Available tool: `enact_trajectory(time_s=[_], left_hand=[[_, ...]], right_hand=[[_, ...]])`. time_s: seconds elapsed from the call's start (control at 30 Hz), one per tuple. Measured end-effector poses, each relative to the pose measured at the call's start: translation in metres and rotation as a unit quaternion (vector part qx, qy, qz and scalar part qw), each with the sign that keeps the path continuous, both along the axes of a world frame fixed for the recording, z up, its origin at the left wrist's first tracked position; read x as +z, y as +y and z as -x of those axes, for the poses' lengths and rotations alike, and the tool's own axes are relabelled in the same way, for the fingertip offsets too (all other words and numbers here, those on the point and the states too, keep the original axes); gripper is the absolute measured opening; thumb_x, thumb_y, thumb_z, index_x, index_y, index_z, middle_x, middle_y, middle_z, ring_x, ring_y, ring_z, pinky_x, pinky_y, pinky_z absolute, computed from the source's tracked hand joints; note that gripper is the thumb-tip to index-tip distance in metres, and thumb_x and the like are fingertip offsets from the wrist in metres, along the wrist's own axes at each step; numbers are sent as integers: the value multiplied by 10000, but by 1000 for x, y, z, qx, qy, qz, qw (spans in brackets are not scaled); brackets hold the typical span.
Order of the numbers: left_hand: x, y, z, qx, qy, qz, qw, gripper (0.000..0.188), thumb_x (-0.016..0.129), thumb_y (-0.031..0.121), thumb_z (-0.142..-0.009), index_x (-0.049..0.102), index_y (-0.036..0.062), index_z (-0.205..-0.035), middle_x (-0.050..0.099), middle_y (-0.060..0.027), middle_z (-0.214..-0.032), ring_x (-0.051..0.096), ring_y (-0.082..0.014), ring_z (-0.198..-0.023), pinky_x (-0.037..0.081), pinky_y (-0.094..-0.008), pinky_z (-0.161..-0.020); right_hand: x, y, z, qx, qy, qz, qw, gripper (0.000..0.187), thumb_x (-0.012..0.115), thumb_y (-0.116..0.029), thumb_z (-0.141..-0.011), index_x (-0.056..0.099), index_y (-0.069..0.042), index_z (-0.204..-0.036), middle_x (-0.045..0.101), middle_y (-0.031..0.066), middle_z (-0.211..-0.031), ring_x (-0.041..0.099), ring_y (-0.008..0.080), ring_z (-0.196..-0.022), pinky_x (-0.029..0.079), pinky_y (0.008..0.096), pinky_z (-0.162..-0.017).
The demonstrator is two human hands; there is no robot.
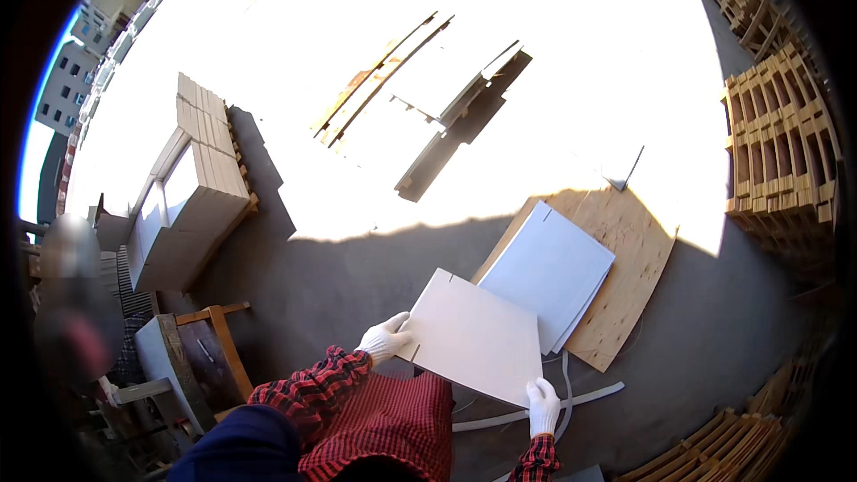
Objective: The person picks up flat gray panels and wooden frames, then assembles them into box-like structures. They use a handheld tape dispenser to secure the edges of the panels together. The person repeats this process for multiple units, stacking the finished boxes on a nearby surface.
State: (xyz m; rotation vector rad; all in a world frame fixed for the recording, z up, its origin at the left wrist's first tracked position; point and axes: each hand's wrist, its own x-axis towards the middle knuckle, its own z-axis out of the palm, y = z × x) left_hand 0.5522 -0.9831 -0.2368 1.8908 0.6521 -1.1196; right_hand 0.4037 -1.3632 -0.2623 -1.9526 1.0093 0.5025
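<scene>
In the head view, the left hand (386, 339), in a white knit glove, pinches the left edge of a white notched panel (478, 330); the fingertips under it are hidden. The gloved right hand (543, 406) pinches the panel's near right corner, its lower fingers also out of sight. The panel is held tilted and covers the near left part of a stack of white panels (558, 268), which lies toward the left edge of a plywood sheet (634, 281). The sheet's far edge is partly lost in glare. Slatted pallets (781, 134) at right bend into the dark rim. At left, a wooden pallet (253, 203) bears a pale stack (214, 165); whether boxes or boards, I cannot tell.
</scene>
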Motion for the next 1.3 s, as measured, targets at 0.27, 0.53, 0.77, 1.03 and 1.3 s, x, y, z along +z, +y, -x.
enact_trajectory(time_s=[0.27,0.53,0.77,1.03,1.3], left_hand=[[139,268,167,322,-39,53,945,341,708,200,-894,741,-25,-1149,741,-81,-1054,656,-136,-880,516,-250,-782],[313,418,430,385,-244,74,887,702,414,636,-1025,636,36,-1312,720,-96,-988,663,-173,-829,548,-316,-757],[391,436,539,570,-309,-121,752,404,789,173,-874,669,60,-1243,732,-89,-917,698,-151,-812,563,-289,-765],[434,481,595,528,-350,-502,589,252,866,129,-779,764,37,-990,715,-50,-873,685,-131,-738,537,-267,-663],[469,580,600,686,-364,-399,487,199,762,85,-862,703,72,-1052,689,-22,-1040,674,-143,-934,545,-301,-852]], right_hand=[[161,206,-79,345,15,-309,886,693,815,-259,-876,524,88,-1401,641,146,-1327,609,190,-1187,481,307,-1024],[255,488,-90,692,-80,-64,715,384,748,-295,-799,751,-238,-1179,761,103,-1037,736,275,-965,571,367,-883],[370,697,-39,814,-389,-58,428,258,875,-229,-714,780,-62,-887,733,78,-896,692,235,-832,530,334,-718],[453,911,9,852,-375,-261,255,175,768,9,-742,747,7,-916,700,101,-901,682,200,-734,534,303,-634],[485,1126,39,886,-342,-284,133,164,766,-111,-807,754,-6,-932,710,106,-876,683,202,-771,532,310,-719]])
